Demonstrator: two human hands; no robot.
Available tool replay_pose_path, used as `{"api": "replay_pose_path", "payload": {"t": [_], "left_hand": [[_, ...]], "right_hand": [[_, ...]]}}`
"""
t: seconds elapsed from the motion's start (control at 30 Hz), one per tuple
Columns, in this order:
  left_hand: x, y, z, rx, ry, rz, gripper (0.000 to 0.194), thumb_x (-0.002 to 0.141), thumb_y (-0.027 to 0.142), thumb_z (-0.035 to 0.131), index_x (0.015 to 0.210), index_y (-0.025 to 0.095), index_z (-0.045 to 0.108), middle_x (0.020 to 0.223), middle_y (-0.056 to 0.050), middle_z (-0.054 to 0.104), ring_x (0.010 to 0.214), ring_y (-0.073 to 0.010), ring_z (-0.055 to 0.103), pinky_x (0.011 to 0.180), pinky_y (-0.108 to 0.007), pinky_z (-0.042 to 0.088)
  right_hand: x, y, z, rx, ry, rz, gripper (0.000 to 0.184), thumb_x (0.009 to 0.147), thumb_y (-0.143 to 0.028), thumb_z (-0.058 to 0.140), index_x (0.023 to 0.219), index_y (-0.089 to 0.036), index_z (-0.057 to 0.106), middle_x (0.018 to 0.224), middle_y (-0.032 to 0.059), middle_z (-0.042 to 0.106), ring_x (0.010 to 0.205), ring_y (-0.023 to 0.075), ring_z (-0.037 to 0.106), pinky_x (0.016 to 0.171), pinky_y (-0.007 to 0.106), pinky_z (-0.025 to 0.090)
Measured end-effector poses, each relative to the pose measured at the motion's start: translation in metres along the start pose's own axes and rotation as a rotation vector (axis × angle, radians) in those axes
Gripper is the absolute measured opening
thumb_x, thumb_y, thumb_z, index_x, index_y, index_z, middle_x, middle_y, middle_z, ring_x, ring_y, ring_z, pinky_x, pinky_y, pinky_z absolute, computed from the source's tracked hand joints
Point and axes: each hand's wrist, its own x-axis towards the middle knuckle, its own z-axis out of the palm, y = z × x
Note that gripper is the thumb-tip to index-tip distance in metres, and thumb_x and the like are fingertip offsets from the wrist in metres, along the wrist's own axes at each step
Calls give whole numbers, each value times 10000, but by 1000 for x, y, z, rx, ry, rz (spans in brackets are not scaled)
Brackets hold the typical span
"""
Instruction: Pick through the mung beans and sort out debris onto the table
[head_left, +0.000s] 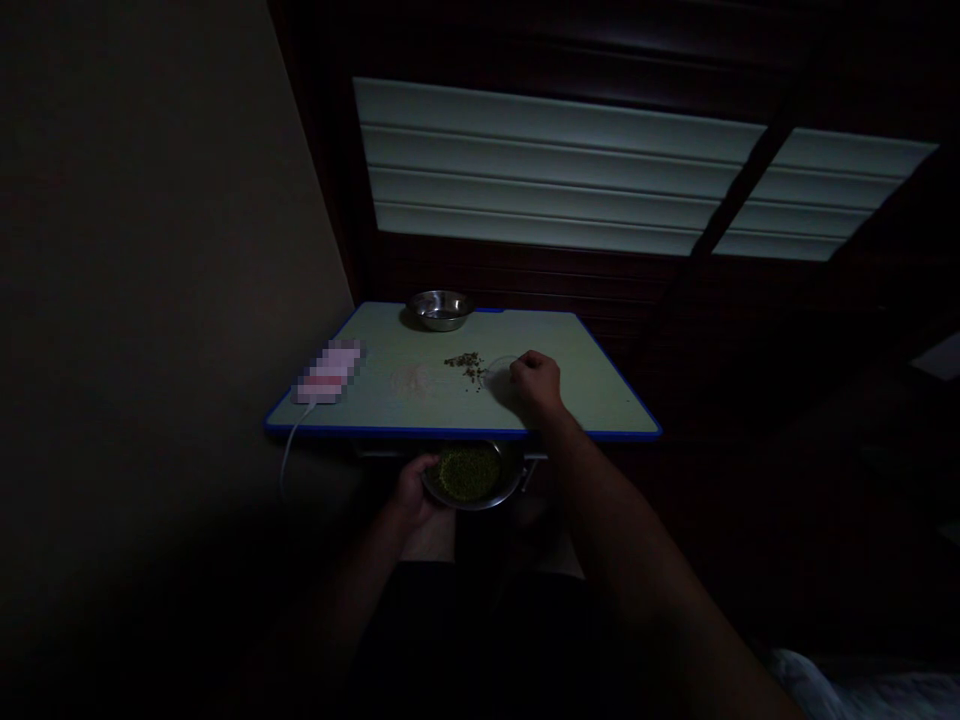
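Note:
My left hand (414,488) grips the left rim of a steel bowl (511,488), its thumb over the edge. Small green beans (469,472) fill much of that bowl, held just below the table's front edge. Over the table (592,390), my right hand (537,380) is closed, fingers curled downward. Beside its fingertips is a faint, clear round dish or lid (498,370); whether the fingers grip it I cannot tell. Left of this lies a loose scatter of small dark bits (466,362). Further left, a pale grainy patch (412,380) marks the tabletop.
A second steel bowl (441,312) stands at the table's back left. On the left edge lies a blurred-out pink phone-like object (328,372) with a white cable (286,450). A wall (187,200) rises at left, and dark wood with pale slatted panels (540,165) stands behind.

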Motion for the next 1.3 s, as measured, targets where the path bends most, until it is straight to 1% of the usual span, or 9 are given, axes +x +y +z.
{"api": "replay_pose_path", "payload": {"t": [0.07, 0.23, 0.4, 0.6, 0.67, 0.77, 0.87, 1.1, 1.3], "left_hand": [[1, 0, -1, -12, -3, 9, 208, 680, 152, 574, 834, 100, 704, 748, -112, 752, 823, -294, 722, 818, -455, 566], [1, 0, -2, -25, 3, 5, 220, 678, 144, 576, 849, 94, 704, 751, -119, 753, 812, -294, 722, 810, -442, 565], [1, 0, -1, -19, 3, 8, 213, 673, 143, 577, 838, 93, 703, 729, -119, 747, 801, -299, 718, 820, -452, 559], [1, 0, -2, -1, 5, 20, 193, 687, 146, 581, 826, 89, 702, 747, -118, 749, 728, -260, 711, 793, -413, 564], [1, 0, -2, -26, -5, 17, 213, 676, 138, 585, 843, 84, 706, 743, -122, 748, 752, -274, 715, 797, -417, 562], [0, 0, -1, -42, -10, 4, 255, 665, 138, 578, 878, 87, 708, 734, -120, 749, 804, -303, 720, 805, -453, 562], [0, 0, 0, -25, -13, -6, 257, 673, 144, 566, 881, 94, 707, 738, -117, 751, 820, -303, 722, 806, -464, 565], [-3, 1, 4, 20, 4, 29, 169, 700, 148, 562, 789, 115, 702, 727, -102, 750, 779, -275, 722, 811, -434, 569], [-6, 2, 6, 34, 17, 21, 154, 706, 146, 565, 773, 114, 700, 722, -99, 749, 730, -260, 714, 793, -424, 570]], "right_hand": [[0, 0, 0, 0, -8, -7, 122, 607, -295, 503, 564, -202, 567, 544, -24, 550, 587, 141, 497, 589, 259, 375], [0, 3, 3, 57, -122, -33, 117, 596, -276, 502, 569, -196, 583, 538, -25, 554, 570, 138, 496, 556, 254, 364], [1, 6, 4, 58, -88, -56, 128, 607, -282, 500, 575, -194, 587, 545, -24, 560, 590, 138, 505, 570, 248, 376], [0, 6, 7, 96, -179, -46, 131, 606, -291, 522, 585, -189, 601, 549, -22, 572, 556, 131, 495, 550, 248, 375], [1, 7, 7, 79, -167, -53, 140, 617, -296, 519, 594, -189, 606, 562, -18, 582, 570, 134, 506, 559, 248, 380], [2, 8, 6, 6, -86, -68, 161, 640, -307, 508, 614, -191, 617, 594, -8, 602, 610, 143, 528, 594, 255, 392], [3, 9, 5, -46, -20, -74, 177, 655, -323, 506, 627, -190, 620, 609, -5, 606, 626, 144, 526, 618, 262, 393], [2, 8, 7, 45, -121, -88, 164, 640, -328, 515, 618, -190, 600, 602, -8, 600, 610, 135, 513, 597, 250, 385], [2, 10, 8, 29, -139, -82, 185, 653, -339, 524, 652, -186, 627, 635, 1, 633, 617, 140, 529, 606, 253, 399]]}}
